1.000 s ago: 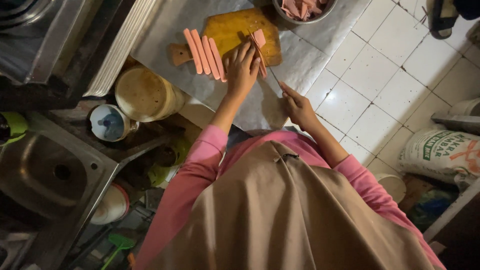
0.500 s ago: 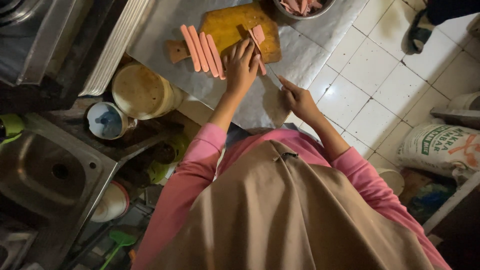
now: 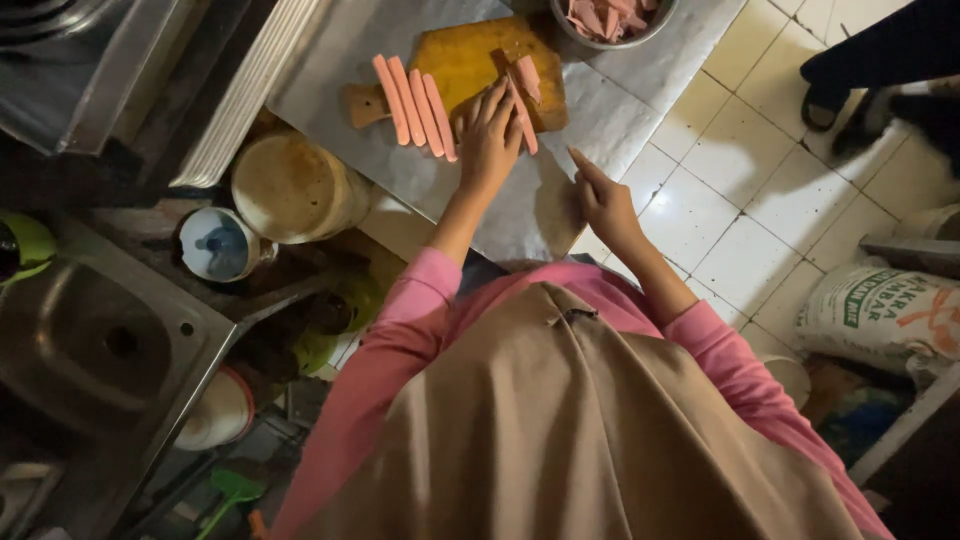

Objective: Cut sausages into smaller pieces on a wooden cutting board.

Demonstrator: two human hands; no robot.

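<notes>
Left hand (image 3: 490, 135) flat, fingers spread, pinning a sausage (image 3: 522, 115) on the board (image 3: 470, 60). Right hand (image 3: 600, 195) empty, loosely curled, w/ finger out. Sausage prob soft, slick; hold mid-length.

Steel sink (image 3: 95, 345), lower left. Blue-and-white cup (image 3: 218, 245) beside a tan round lidded container (image 3: 290, 187). Green scoop (image 3: 232, 490) low on the floor. Printed white sack (image 3: 880, 315) at right on pale tiled floor (image 3: 745, 190). Another person's dark sandalled feet (image 3: 860, 100), upper right.
</notes>
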